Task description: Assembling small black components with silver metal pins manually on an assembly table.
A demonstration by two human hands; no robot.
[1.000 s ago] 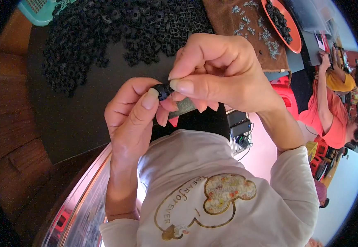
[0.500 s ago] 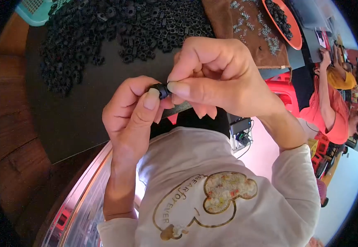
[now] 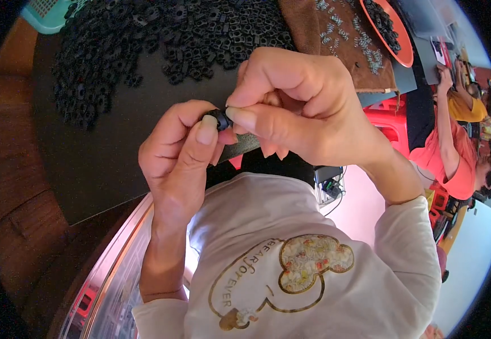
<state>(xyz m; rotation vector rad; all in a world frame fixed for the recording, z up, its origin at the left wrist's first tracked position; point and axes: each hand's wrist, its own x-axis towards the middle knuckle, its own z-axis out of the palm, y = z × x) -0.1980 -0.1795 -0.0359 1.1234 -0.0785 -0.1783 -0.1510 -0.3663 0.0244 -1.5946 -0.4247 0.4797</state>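
Between the thumb and fingers of my left hand (image 3: 180, 144) is a small black plastic part (image 3: 220, 118), rounded and ribbed in outline. My right hand (image 3: 290, 107) pinches at the part's right end with thumb and forefinger. The fingertips hide most of that end, so I cannot see whether a second piece sits there. Both hands are close together above the near edge of the dark table (image 3: 121, 164). Beyond them lies a wide heap of small black plastic pieces (image 3: 200, 39), many with round holes.
Small metal springs (image 3: 364, 42) lie scattered on a brown cloth (image 3: 307, 34) at the far right. Beside them is an orange plate (image 3: 405, 53) of black pieces. A turquoise basket (image 3: 45, 22) stands far left. Red stools (image 3: 389, 121) and other people (image 3: 454, 147) are to the right.
Both hands have shifted very slightly, keeping their hold on the black part. The right thumb and forefinger sit a little closer against its end.
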